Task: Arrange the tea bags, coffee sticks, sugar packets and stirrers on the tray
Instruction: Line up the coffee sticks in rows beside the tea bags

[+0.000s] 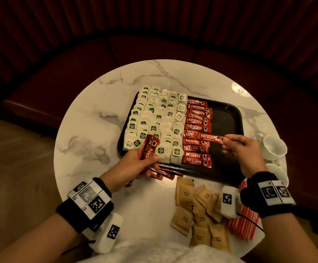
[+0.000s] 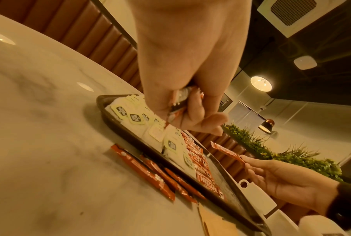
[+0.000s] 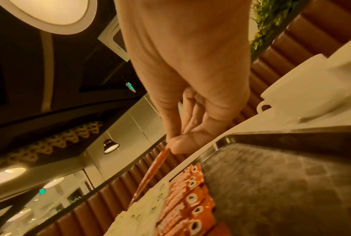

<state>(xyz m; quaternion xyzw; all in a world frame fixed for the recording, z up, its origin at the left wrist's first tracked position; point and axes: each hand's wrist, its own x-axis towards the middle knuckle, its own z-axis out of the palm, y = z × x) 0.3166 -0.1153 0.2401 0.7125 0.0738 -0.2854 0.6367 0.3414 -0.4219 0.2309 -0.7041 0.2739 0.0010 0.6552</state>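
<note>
A dark tray [image 1: 228,118] lies on a round marble table [image 1: 90,130]. Rows of tea bags [image 1: 154,118] fill its left part, and a column of red coffee sticks [image 1: 197,128] runs down its middle. My left hand [image 1: 135,162] grips a bundle of coffee sticks [image 1: 149,147] over the tray's near left corner. My right hand [image 1: 243,149] pinches one coffee stick [image 1: 211,138] by its end, held level above the column. The pinch also shows in the right wrist view, thumb on the stick [image 3: 154,169]. The tray's right part is bare.
Loose coffee sticks [image 1: 163,173] lie on the table by the tray's near edge. Brown sugar packets [image 1: 198,207] are scattered nearer me, with red-striped stirrers [image 1: 243,223] to their right. White cups [image 1: 273,147] stand at the table's right edge. A padded bench curves behind.
</note>
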